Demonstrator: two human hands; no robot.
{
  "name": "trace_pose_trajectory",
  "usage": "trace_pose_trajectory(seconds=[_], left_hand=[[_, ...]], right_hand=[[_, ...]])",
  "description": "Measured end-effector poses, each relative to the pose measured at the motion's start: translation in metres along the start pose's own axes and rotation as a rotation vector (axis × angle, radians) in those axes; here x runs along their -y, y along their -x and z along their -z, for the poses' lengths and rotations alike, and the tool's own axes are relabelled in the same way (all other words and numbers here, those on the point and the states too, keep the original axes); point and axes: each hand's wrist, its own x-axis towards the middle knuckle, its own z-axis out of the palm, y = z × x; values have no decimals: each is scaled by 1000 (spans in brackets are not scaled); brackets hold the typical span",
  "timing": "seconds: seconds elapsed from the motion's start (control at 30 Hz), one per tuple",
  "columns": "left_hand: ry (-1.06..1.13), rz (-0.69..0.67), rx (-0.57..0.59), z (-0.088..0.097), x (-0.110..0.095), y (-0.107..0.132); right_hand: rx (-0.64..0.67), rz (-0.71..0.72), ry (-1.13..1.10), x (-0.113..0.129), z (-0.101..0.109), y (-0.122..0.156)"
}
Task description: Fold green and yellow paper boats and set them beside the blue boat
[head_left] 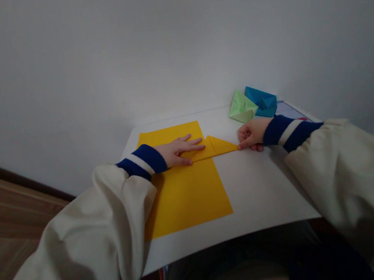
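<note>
A folded piece of yellow paper [218, 145] with a pointed right end lies across the right part of a flat yellow sheet [191, 199]. My left hand [183, 149] rests on the folded paper's left part with its fingers spread, hiding some of it. At the other end, my right hand [251, 134] pinches the paper's right tip between thumb and finger. The folded paper reaches past the sheet's right edge over the white tabletop.
Behind my right hand stand a light green folded paper shape [242, 106] and a blue one [262, 101]. A printed sheet [289, 111] lies at the back right of the white table [267, 193]. A wall rises behind; wooden furniture [14, 224] is at left.
</note>
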Motion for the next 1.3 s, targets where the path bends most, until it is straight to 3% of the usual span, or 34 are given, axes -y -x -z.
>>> trace_pose_trajectory(seconds=[0.13,0.3,0.53,0.7,0.97,1.07,1.2,1.3], left_hand=[[59,-34,-101,-4,1,-2],[-49,-6,-400,-7,-15,-11],[-145,-31,-466,-10,-21,-13],[-163,-40,-440,-15,-16,-15],[-214,97,-215,-16,-22,-15],[-211,103,-194,-13,-25,-14],[-230,85,-191,-10,-28,-14],[-246,70,-228,-10,-28,-14]], right_hand=[[-17,7,-40,0,-2,0],[-108,81,-59,12,-6,1],[-77,64,-75,12,-3,1],[-51,21,-93,7,-1,0],[-57,68,-32,12,-3,6],[-197,142,141,17,-9,6],[-447,357,380,25,-23,3],[-546,468,470,29,-30,1]])
